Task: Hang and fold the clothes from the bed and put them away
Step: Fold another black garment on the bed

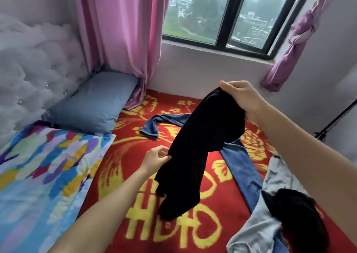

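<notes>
Above the bed, my right hand grips the black garment at one o'clock, my left hand pinches its edge at nine o'clock; best pull it taut and flat before folding.

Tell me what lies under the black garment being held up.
A blue denim garment lies spread on the red blanket beneath the black garment; its middle part is hidden behind it.

Black garment, red-and-yellow blanket, pink curtain
</notes>
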